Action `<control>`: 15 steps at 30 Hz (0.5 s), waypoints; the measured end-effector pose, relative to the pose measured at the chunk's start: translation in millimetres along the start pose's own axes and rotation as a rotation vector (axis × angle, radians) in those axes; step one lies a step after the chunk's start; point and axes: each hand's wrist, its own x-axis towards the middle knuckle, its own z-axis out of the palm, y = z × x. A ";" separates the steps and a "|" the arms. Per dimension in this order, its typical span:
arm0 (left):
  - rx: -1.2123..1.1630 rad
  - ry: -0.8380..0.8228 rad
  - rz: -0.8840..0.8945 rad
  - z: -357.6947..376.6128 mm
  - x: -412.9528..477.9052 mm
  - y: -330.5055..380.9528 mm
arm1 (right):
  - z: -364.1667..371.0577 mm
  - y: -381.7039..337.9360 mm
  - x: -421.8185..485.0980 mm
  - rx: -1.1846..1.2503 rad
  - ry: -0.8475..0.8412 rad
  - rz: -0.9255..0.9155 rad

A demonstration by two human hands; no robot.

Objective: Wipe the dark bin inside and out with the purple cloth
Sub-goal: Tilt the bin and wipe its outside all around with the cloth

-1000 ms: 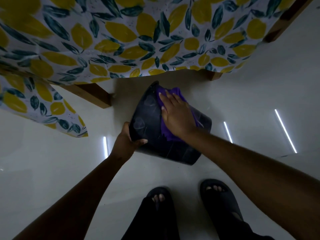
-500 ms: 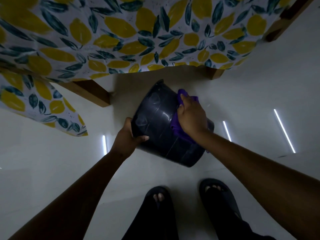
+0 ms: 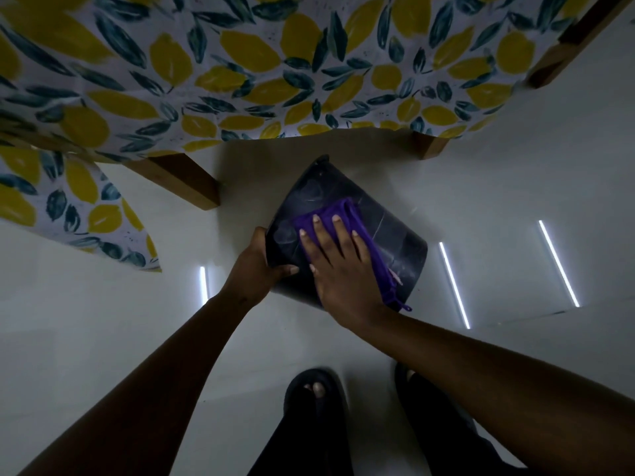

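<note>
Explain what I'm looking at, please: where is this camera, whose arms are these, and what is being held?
There is no machine here. A person works with bare hands, and the single camera sits on their head looking down, so the arms reach in from the bottom edge. The left hand grips the edge of the dark bin, which is tipped on its side. The right hand lies flat, fingers straight, pressing the purple cloth against the bin's outer wall. Below is a pale floor with the person's sandalled feet. Above hangs a lemon-print tablecloth over a table with wooden legs.
</note>
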 end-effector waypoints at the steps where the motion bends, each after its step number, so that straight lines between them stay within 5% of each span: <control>1: -0.015 -0.001 0.000 0.7 -0.1 0.8 | -3.8 3.5 3.4 0.023 0.002 0.006; 7: -0.055 0.001 0.000 2.8 -5.0 1.2 | -25.4 62.5 53.9 0.264 0.027 0.258; 12: -0.030 0.025 -0.017 4.9 -7.5 -0.6 | -27.9 120.9 66.9 0.584 -0.333 0.768; 15: -0.009 0.019 -0.017 4.1 -2.4 3.1 | -27.1 110.8 58.1 0.608 -0.203 0.777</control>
